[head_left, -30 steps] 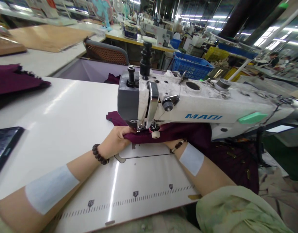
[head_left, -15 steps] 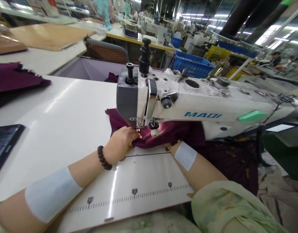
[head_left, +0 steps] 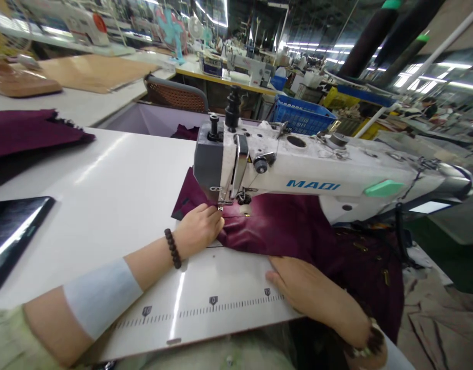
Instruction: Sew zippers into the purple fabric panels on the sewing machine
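Note:
A dark maroon fabric [head_left: 282, 228] lies under the head of a white sewing machine [head_left: 309, 172] and spills off the table's right side. My left hand [head_left: 200, 231] is closed, pinching the fabric just in front of the needle area. My right hand [head_left: 301, 288] lies flat with fingers stretched out, pressing on the fabric's near edge by the table's ruler markings [head_left: 213, 308].
A dark phone or tablet [head_left: 13, 234] lies at the table's left edge. More maroon fabric [head_left: 32, 131] is piled at the far left. A chair [head_left: 174, 95], a blue crate [head_left: 301, 113] and other sewing stations stand behind.
My right hand has come out from under the machine arm toward me and now lies flat on the fabric's near edge. The fabric has spread forward. My left hand stays at the needle.

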{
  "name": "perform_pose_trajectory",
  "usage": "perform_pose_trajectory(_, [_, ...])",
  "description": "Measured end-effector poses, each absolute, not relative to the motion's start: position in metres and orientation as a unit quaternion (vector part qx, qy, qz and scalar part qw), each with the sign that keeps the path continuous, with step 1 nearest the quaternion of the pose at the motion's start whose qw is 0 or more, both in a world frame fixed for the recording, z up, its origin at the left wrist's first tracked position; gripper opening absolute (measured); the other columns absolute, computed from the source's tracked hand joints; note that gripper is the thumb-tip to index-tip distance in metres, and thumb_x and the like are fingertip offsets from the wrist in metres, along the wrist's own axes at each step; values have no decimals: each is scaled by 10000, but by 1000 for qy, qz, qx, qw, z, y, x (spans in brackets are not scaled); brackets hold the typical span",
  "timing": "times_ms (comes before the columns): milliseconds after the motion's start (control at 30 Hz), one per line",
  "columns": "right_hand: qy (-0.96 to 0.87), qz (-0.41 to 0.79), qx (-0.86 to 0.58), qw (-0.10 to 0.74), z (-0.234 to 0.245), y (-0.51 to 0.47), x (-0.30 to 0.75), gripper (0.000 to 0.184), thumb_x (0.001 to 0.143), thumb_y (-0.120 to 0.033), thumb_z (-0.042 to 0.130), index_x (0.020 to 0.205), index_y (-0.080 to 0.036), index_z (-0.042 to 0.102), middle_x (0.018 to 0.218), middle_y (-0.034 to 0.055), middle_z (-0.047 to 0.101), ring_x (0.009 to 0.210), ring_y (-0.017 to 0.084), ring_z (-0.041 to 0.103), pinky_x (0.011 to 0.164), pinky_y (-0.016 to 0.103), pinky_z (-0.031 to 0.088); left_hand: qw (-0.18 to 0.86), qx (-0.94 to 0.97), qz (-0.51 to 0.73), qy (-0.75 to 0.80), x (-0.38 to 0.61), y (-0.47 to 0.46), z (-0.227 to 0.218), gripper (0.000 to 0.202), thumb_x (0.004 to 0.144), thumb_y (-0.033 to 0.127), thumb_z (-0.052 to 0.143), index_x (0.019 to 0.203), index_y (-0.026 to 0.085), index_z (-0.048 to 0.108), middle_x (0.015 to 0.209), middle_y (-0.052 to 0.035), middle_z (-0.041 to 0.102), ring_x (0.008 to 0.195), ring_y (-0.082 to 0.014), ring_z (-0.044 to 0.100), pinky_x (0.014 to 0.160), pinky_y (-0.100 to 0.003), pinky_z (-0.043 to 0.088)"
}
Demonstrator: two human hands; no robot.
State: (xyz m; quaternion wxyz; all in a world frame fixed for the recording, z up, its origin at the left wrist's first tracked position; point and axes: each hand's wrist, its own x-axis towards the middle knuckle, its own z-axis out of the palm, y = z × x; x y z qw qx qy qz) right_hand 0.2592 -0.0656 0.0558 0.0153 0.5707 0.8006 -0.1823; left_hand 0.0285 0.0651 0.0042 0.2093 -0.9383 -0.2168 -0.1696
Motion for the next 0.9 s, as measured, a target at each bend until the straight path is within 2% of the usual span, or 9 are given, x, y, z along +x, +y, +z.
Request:
perform_pose_trajectory(100, [823,-330,457,-63,89,-56,263,302,915,-275,430,1151,-182,594,1126,62,636,983,160,614,836,250,491,213,-935,-175,-222,30,66,3,279,913,123,392,689,130,559,685,-64,547,655,-186,460,615,-322,318])
perform_pose_trajectory(167, [798,-376,448,-146,100,-42,257,329,945,-301,366,1135,-185,608,1029,40,673,850,119,642,741,215,512,213,-935,-178,-220,30,63,4,290,917,123,382,685,132,556,678,-62,544,652,-185,455,615,-321,314])
perform_pose_trajectory(233, [779,-306,508,-206,96,-25,243,313,949,-267,359,1083,-172,626,948,37,682,813,115,636,757,228,507,211,-936,-181,-214,30,57,5,311,925,130,369,671,138,549,656,-53,532,634,-182,444,605,-320,307])
perform_pose_trajectory(300, [789,-181,560,-176,81,-11,223,260,921,-210,422,1078,-143,618,1004,74,659,943,167,607,877,308,473,208,-939,-181,-207,29,52,6,326,932,137,358,664,141,544,642,-45,525,616,-177,435,596,-318,301])
perform_pose_trajectory(367, [807,-110,570,-109,60,-3,205,259,897,-177,457,1108,-114,593,1057,108,630,1002,207,577,905,357,458,211,-939,-182,-201,27,48,8,340,938,140,342,666,141,545,637,-44,523,613,-175,434,595,-319,300])
perform_pose_trajectory(467, [824,-73,558,-73,32,1,188,313,895,-157,428,1183,-118,545,1175,125,580,1078,218,536,946,386,436,227,-937,-182,-195,24,50,10,349,944,135,330,679,134,557,640,-47,536,627,-174,448,600,-319,306])
perform_pose_trajectory(600, [827,-44,558,-51,17,8,190,397,908,-113,299,1255,-98,493,1281,163,511,1226,255,432,1027,498,328,235,-940,-165,-183,24,64,8,313,937,129,360,702,133,568,665,-47,557,662,-177,478,626,-315,334])
perform_pose_trajectory(700, [840,-33,541,-23,18,17,200,416,897,-79,278,1253,-72,493,1326,175,466,1251,257,405,1042,492,295,235,-938,-163,-194,27,71,3,287,924,126,381,707,135,567,669,-54,556,677,-189,488,653,-325,353])
perform_pose_trajectory(900, [844,-7,536,-5,22,24,199,348,941,-220,315,1137,-87,570,1287,181,500,1163,280,477,983,501,337,206,-936,-149,-243,39,59,-2,226,864,87,423,692,127,564,663,-76,555,649,-208,506,600,-336,350])
